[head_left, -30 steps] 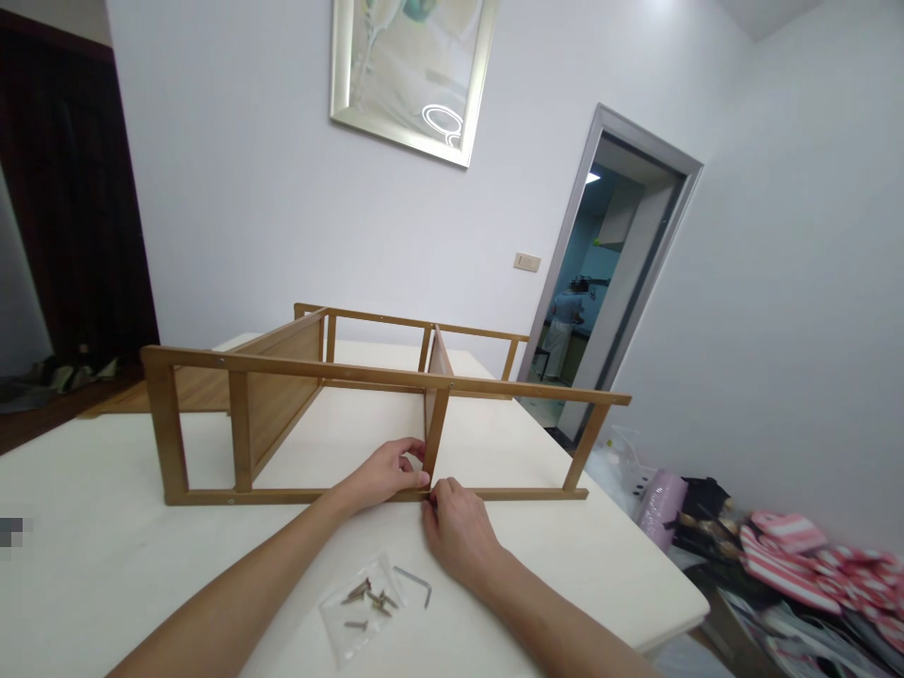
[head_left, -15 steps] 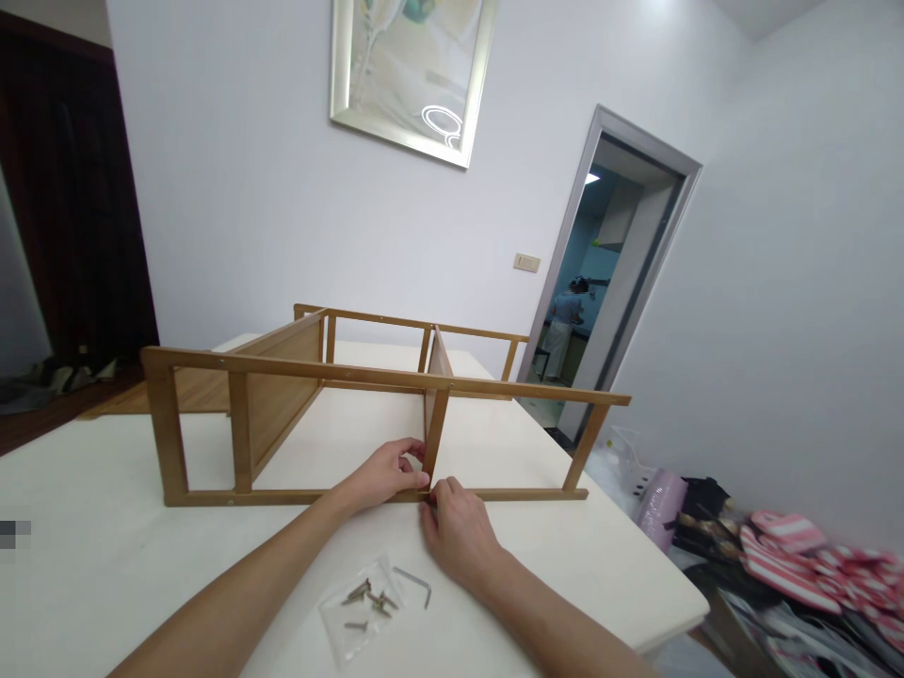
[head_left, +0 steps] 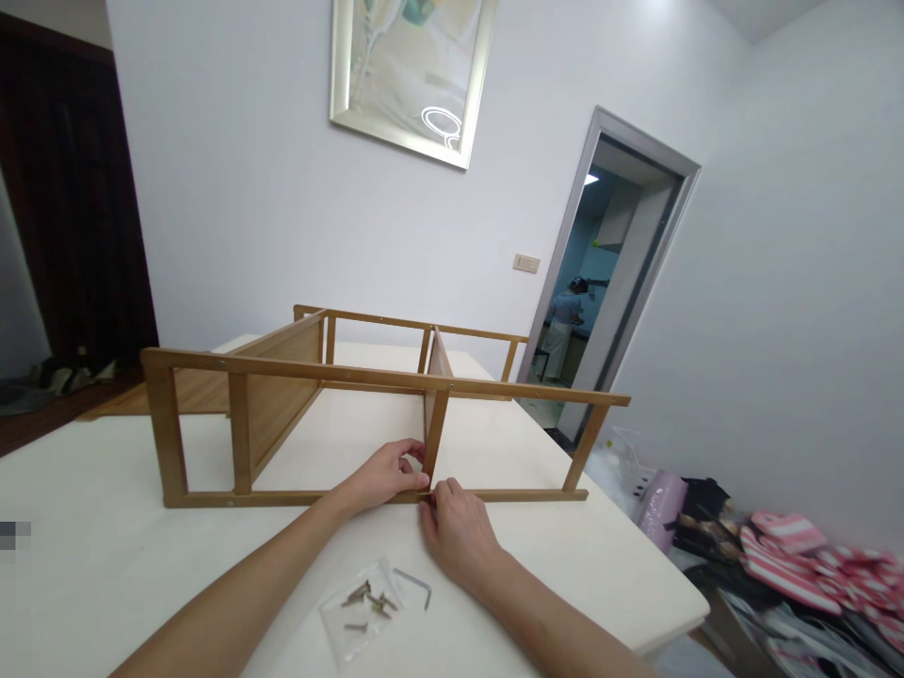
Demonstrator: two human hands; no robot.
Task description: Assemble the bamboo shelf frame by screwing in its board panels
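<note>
A wooden shelf frame [head_left: 339, 375] lies on its side on the white table [head_left: 141, 574], with two shelf boards standing upright between its side frames. My left hand [head_left: 387, 474] grips the frame at the foot of the middle crossbar, fingers curled round behind it and thumb by the lower rail. Just right of it, my right hand [head_left: 462, 527] is closed with its fingertips pressed at the joint of crossbar and lower rail. What it pinches there is hidden. Nearer me lie a clear plastic bag [head_left: 346, 640] with several screws [head_left: 359, 592] and an L-shaped hex key [head_left: 416, 582].
Another wooden panel [head_left: 169, 391] lies at the table's far left. Right of the table are striped cloth [head_left: 791, 565], a purple roll [head_left: 662, 504] and other piled items. A person [head_left: 565, 315] stands beyond the doorway. A framed picture [head_left: 402, 137] hangs on the wall.
</note>
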